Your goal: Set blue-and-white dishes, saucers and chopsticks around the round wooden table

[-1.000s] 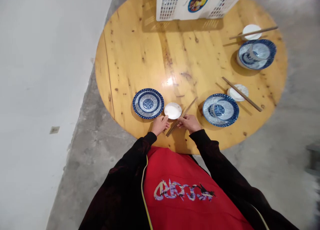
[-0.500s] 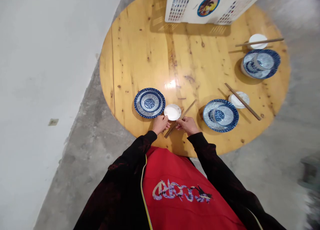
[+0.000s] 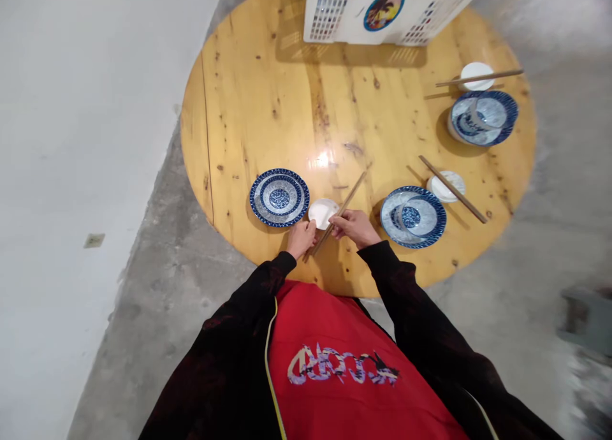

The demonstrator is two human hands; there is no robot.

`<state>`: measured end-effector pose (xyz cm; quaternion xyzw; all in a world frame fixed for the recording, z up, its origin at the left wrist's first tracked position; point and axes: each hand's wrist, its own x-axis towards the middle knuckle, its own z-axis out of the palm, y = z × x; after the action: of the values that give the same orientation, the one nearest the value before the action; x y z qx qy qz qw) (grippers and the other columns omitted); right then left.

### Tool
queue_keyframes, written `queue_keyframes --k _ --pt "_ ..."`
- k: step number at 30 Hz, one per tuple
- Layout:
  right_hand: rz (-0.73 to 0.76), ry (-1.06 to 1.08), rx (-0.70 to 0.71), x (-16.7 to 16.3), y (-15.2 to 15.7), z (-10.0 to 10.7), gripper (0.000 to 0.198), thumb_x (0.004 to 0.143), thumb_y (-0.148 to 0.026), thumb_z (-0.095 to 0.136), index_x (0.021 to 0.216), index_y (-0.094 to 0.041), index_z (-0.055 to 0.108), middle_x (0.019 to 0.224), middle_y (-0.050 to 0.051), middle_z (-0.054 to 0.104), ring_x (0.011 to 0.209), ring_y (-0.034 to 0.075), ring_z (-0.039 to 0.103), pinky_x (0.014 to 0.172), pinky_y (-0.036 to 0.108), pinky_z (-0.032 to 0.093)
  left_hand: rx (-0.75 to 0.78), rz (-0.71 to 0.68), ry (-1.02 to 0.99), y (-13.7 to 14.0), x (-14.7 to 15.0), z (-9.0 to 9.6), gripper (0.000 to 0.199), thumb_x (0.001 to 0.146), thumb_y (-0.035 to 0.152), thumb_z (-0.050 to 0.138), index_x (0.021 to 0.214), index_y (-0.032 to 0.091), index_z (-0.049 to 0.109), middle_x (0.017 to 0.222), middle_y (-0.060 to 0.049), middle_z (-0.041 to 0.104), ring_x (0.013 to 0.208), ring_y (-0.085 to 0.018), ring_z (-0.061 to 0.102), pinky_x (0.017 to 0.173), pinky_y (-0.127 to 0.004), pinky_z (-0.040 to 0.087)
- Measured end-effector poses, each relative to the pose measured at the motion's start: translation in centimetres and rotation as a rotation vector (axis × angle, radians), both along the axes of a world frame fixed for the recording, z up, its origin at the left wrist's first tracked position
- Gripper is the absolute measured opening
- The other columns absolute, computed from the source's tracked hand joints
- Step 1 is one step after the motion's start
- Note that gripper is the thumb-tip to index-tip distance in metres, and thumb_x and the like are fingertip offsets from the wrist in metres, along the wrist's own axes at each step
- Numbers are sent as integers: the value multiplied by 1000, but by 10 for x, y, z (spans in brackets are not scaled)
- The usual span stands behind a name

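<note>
The right hand [image 3: 354, 227] has just pushed the sticks [image 3: 352, 192] forward, so now they slant over the right edge of the small white dish [image 3: 321, 212]; I can't tell if they touch it. Its fingers pinch the sticks, so they are not let go yet. The left hand [image 3: 301, 238] is at the dish's near edge, but I can't tell if it grips. On the table [image 3: 268, 108] I count three white dishes, three sets of sticks, three blue dishes [image 3: 280, 198], two clear cups [image 3: 488, 110] and one crate [image 3: 358, 29].

Slanted brown chopsticks [image 3: 345, 204] by white dish [image 3: 320, 212]
</note>
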<state>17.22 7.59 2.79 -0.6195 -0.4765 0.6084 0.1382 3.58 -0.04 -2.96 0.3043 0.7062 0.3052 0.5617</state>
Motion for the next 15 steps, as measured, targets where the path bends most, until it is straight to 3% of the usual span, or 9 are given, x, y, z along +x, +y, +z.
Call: queue_keyframes --k 5,10,15 --pt "5 69 -46 -15 14 -5 15 76 -11 72 63 -13 63 50 4 64 44 13 61 41 18 51 84 -119 -76 -20 -10 5 47 99 51 44 71 17 61 67 -5 68 62 -15 66 55 -21 45" --pt "36 184 -157 -18 13 -9 19 72 -18 82 66 -13 65 55 5 66 45 12 61 42 17 54 46 -106 -351 -46 -17 16 23 95 33 51 83 16 59 71 -2 70 56 -10 64 56 -19 45" --pt "31 199 -147 -18 4 -13 24 72 -23 84 64 -14 63 53 3 64 47 12 62 46 18 55 -10 -59 -436 -59 -17 23 16 92 25 51 81 15 57 67 0 68 53 -8 64 54 -18 44"
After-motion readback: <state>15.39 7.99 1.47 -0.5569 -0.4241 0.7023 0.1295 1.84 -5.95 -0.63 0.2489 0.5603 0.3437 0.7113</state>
